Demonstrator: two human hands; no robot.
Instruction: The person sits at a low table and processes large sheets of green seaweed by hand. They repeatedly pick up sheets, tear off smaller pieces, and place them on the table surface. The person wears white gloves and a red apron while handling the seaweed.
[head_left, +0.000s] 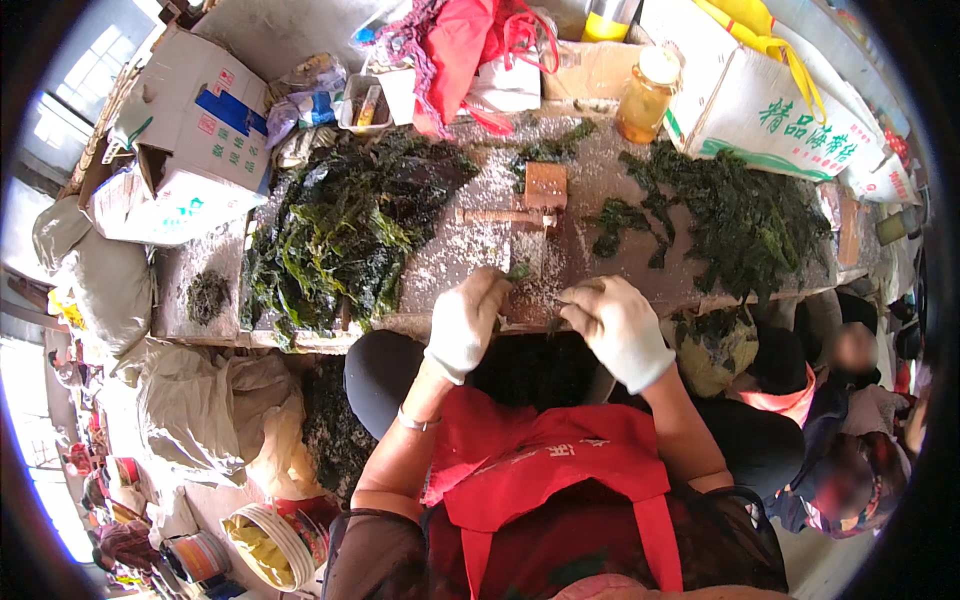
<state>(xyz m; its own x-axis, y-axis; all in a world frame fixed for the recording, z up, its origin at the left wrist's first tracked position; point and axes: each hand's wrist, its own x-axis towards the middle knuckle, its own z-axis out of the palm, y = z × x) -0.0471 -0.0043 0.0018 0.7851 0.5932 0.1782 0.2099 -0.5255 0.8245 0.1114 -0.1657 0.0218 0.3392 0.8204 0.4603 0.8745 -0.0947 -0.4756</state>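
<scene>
My left hand, in a white knit glove, is at the near edge of the worktable with its fingertips pinched on a small green piece of seaweed. Level with it, my gloved right hand has its thumb and fingers drawn together. Something thin and dark shows at those fingertips, too small to make out. Just beyond both hands stands an orange-brown block, with a threaded rod lying crosswise in front of it. White, salt-like grains are scattered around them.
A large heap of wet seaweed lies left, another right. Behind are a lidded jar, red cloth and printed cartons. Sacks and a bucket stand lower left. Another person is at right.
</scene>
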